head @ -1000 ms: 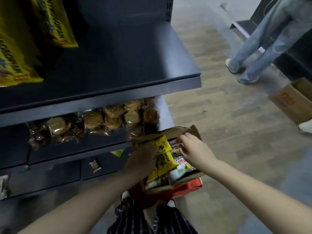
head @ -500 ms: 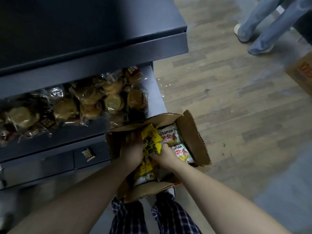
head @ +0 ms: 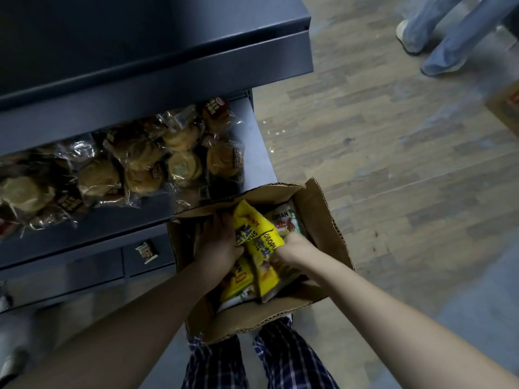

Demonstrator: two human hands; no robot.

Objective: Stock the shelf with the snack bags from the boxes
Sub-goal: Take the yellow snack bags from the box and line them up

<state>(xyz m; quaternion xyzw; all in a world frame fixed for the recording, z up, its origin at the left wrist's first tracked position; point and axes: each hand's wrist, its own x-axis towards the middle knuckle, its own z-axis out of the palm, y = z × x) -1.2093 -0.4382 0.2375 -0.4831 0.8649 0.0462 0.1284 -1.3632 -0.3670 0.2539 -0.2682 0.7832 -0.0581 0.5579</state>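
Head: snack bags (head: pixel 254 234) gripped between left hand (head: pixel 216 245), right hand (head: pixel 295 247); in box (head: pixel 323 220)

The fingers of my right hand (head: pixel 295 248) are buried under the yellow bags (head: pixel 255 228), so I cannot judge its grip. My left hand (head: pixel 217 245) grips those bags, fingertips hidden behind them. The frame edges cut off another person's legs (head: pixel 455 32) and a second box (head: pixel 508 105). I cannot read the label on the small packet (head: pixel 146 251).

The right hand (head: pixel 293 248) has dropped into the box (head: pixel 318 209), gripping the yellow bags (head: pixel 259 238).
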